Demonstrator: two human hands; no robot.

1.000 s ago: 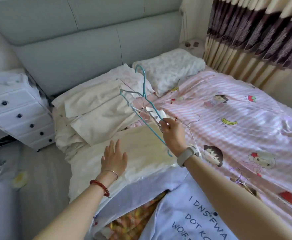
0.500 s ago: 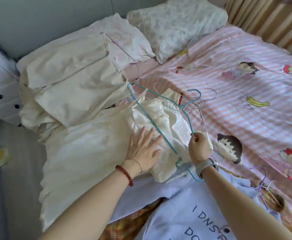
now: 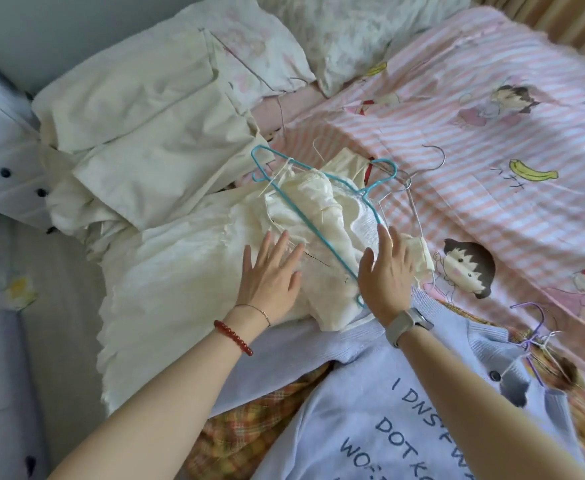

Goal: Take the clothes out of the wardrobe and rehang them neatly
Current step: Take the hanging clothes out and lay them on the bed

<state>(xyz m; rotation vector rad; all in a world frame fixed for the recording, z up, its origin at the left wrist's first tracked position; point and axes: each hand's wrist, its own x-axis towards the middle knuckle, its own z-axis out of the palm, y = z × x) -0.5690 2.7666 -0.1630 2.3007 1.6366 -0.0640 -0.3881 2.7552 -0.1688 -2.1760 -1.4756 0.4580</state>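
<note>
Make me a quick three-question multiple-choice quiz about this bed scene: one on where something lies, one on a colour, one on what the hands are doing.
1. Where does the teal hanger lie?
A. on the cream garment
B. on the white drawers
C. on the floor

2. What colour is the bead bracelet on the left wrist?
A. green
B. red
C. black

3. How is the right hand?
A. gripping the hanger
B. clenched in a fist
C. open, fingers straight

Answers:
1 A, the hanger rests across the crumpled cream garment on the bed.
2 B, the beads are dark red.
3 C, its fingers lie spread on the fabric, like those of the left hand.
</note>
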